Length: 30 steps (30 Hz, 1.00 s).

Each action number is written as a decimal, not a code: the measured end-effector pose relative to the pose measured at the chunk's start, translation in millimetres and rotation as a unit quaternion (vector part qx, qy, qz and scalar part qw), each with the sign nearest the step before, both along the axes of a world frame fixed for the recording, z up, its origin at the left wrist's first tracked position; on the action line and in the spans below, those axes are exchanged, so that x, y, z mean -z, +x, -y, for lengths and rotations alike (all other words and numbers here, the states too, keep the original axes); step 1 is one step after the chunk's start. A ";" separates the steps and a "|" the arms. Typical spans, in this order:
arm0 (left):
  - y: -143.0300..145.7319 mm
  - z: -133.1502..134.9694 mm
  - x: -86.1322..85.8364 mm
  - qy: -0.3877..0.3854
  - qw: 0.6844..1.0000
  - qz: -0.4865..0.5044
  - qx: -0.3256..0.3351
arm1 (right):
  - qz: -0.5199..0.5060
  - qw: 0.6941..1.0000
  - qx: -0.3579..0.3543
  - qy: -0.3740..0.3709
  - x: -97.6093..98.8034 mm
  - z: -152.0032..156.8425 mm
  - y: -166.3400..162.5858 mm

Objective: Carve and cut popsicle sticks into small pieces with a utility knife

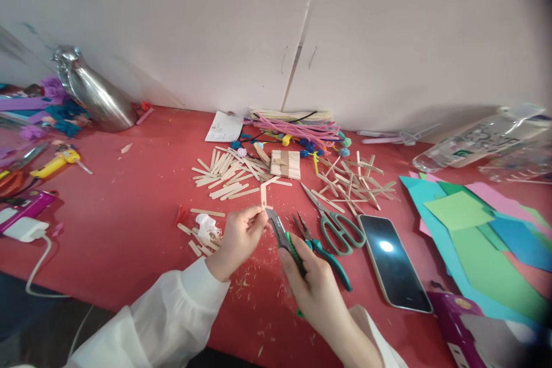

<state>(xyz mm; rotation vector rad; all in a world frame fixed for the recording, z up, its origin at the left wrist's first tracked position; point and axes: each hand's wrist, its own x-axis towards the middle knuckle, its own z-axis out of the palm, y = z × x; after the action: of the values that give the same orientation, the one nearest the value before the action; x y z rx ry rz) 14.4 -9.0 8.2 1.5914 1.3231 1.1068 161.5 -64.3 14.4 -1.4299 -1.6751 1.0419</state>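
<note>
One stick point(263, 193), pinched by its lower end in your left hand point(238, 237), stands upright over the bench point(129, 207); your right hand point(317, 290) is clenched on the knife point(280, 233), blade against it. Light, thin, brittle-looking wood: grip low, clear of the blade

Red table point(129, 230): sticks point(224, 175), scissors point(336, 221), likely phone point(394, 261).
</note>
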 end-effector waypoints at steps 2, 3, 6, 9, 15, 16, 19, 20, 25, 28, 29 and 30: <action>-0.7 0.3 0.2 -0.008 1.000 0.014 0.003 | 0.052 0.996 0.000 0.076 -1.3 -1.5 1.6; -0.9 0.6 0.3 -0.011 1.000 0.015 0.005 | 0.070 0.992 -0.001 0.103 -1.9 -2.4 2.1; -1.0 1.5 1.3 -0.010 1.000 0.010 0.010 | 0.104 0.983 -0.003 0.148 -1.2 -4.4 3.2; -0.6 1.5 3.7 -0.005 1.000 0.005 0.010 | 0.127 0.977 0.010 0.169 2.5 -5.3 4.3; -0.2 0.6 4.0 -0.010 1.000 0.002 0.010 | 0.141 0.975 0.002 0.171 4.9 -5.0 5.5; -0.3 0.6 3.3 -0.006 1.000 -0.004 0.009 | 0.141 0.975 0.002 0.169 4.2 -4.9 5.5; -1.3 0.8 1.8 0.017 0.999 -0.042 0.003 | 0.140 0.978 -0.004 0.152 2.0 -5.0 5.3; -1.6 0.8 1.7 0.025 0.998 -0.055 0.001 | 0.138 0.980 -0.006 0.146 1.4 -5.1 5.0; -2.6 1.6 3.1 0.030 0.996 -0.082 0.004 | 0.114 0.985 -0.001 0.129 -0.1 -5.2 2.7; -2.1 2.1 3.2 0.025 0.997 -0.076 0.008 | 0.066 0.996 0.002 0.059 -1.3 -4.4 2.1; -1.8 2.2 2.8 0.022 0.997 -0.072 0.008 | 0.033 0.999 -0.001 0.011 -2.1 -4.3 2.1; -1.3 2.2 2.0 0.016 0.998 -0.064 0.007 | -0.009 0.999 -0.006 -0.045 -3.1 -4.3 2.2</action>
<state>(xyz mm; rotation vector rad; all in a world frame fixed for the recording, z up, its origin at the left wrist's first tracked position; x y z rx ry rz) 13.0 -11.2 6.2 1.7168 1.3811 1.0356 163.7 -60.0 17.6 -1.4639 -1.6440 1.1462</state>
